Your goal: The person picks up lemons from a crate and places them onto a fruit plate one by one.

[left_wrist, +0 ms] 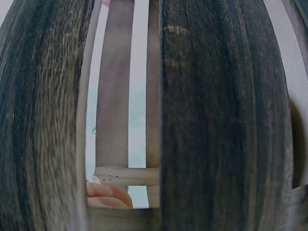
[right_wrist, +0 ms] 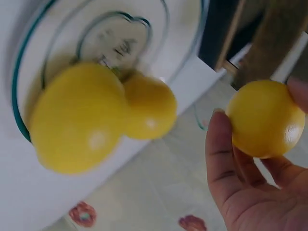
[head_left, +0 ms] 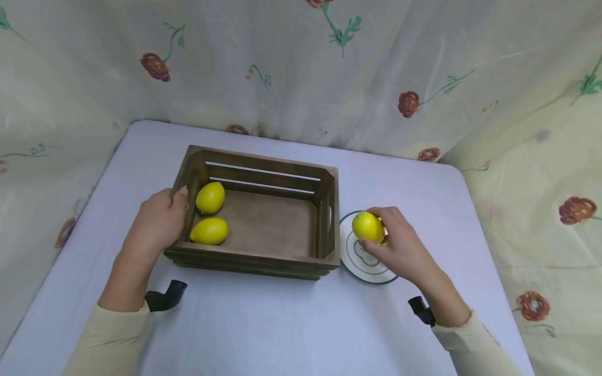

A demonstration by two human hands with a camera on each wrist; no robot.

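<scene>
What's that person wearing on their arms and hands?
Long, plain cream sleeves that end above the wrists. A short black piece sticks out by the end of each sleeve. The hands are bare: no gloves.

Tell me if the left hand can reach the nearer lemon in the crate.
Likely yes. The left hand grips the end of the crate, close beside the nearer lemon; the end wall stands between them, but the open top leaves a way over, once the hand lets go.
</scene>
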